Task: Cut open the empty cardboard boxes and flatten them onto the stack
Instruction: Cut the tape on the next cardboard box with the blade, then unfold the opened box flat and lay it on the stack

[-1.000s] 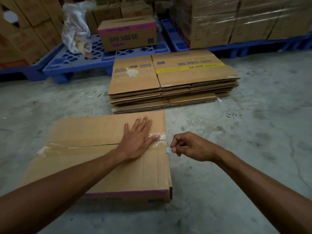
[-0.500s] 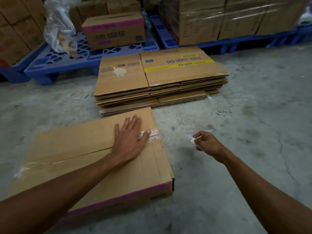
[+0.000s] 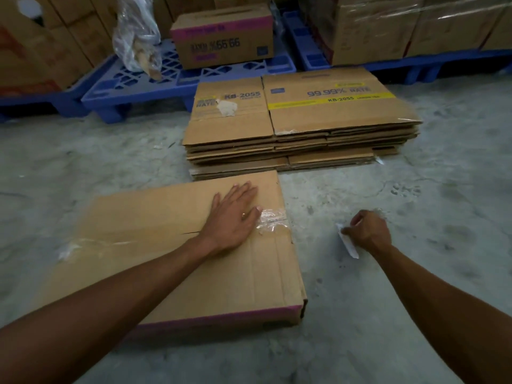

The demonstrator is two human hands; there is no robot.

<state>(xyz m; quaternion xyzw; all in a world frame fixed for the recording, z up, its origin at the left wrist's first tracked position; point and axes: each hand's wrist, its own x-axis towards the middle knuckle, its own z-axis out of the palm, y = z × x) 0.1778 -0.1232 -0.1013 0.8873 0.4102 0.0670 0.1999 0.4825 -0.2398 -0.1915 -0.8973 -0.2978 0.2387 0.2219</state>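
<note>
A brown cardboard box with a purple stripe along its near edge lies on the concrete floor. Clear tape wrinkles at the right end of its top seam. My left hand presses flat on the box top, fingers spread, thumb touching the tape. My right hand hovers over the floor to the right of the box, closed on a small white blade-like cutter. Behind the box sits the stack of flattened boxes, its top sheet printed KB-2055 with a yellow band.
A taped box with purple print stands on a blue plastic pallet at the back. A clear plastic bag hangs beside it. Wrapped cartons on more blue pallets line the back right. Bare concrete floor lies to the right.
My right hand has pulled away from the box's taped seam end, out to the right over the floor, still holding the cutter. My left hand stays pressed on the box top.
</note>
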